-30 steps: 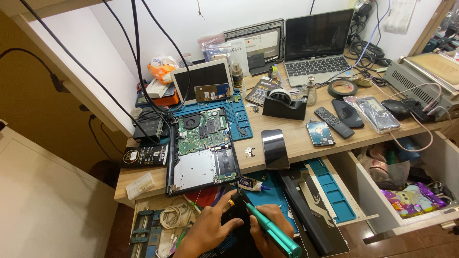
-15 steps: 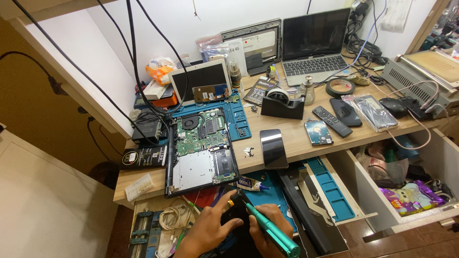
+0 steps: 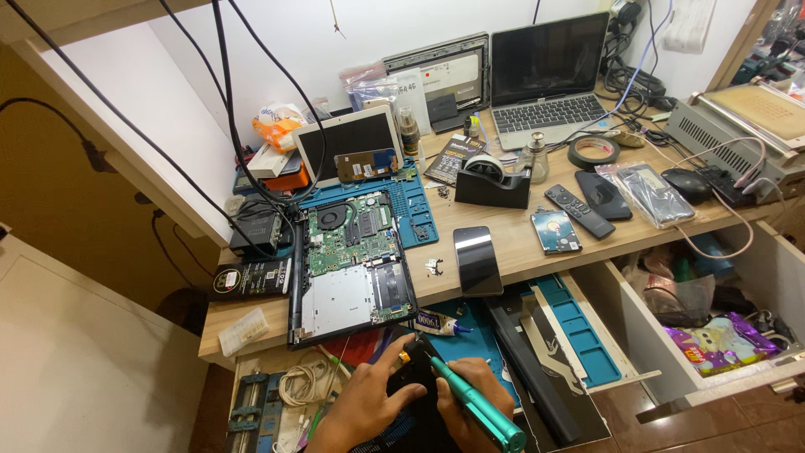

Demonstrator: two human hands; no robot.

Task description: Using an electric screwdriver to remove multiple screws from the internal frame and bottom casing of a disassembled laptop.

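Teal pen-shaped electric screwdriver [image 3: 474, 404] is gripped in right hand [image 3: 464, 398]; tip unmoved since a second ago. Black flat part [image 3: 412, 390] is steadied beneath left hand [image 3: 369, 401], fingers spread.

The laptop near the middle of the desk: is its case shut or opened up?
Opened up. The laptop lies flat with its cover off: green circuit board, fan and silver drive bay are all exposed.

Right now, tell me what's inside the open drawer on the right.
The open drawer holds a purple snack packet, a crumpled clear plastic bag and tangled cables. Whatever lies beneath them or farther back under the desktop is covered.
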